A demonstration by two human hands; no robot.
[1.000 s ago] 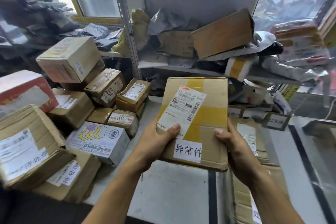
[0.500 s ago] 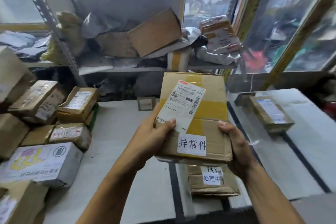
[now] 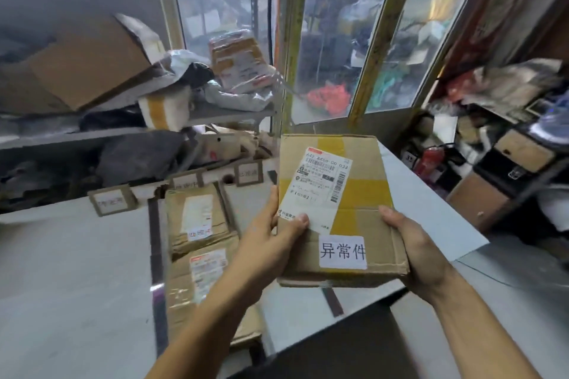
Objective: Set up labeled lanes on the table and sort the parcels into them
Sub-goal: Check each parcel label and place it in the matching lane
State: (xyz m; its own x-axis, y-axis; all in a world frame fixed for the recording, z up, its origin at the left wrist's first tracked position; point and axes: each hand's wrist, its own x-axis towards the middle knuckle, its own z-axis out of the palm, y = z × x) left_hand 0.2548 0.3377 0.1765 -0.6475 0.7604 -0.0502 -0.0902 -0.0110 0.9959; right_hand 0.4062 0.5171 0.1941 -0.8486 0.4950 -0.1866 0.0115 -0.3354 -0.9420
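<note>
I see the held parcel (image 3: pixel 338 209) above the bench (image 3: pixel 67 280), two parcels (image 3: pixel 200 255) lying in the lane to its left, lane signs (image 3: pixel 112 199) behind them, shelving (image 3: pixel 221 115) behind those.

A parcel depot: shelves (image 3: pixel 215 115) heaped with packages (labelled boxes (image 3: pixel 197 218) on the table).

My grey table (image 3: pixel 70 271), dark tape strips (image 3: pixel 155 255), two flat parcels (image 3: pixel 200 240) at nine o'clock (stacked lengthwise), label cards (image 3: pixel 110 200) at eleven.
</note>
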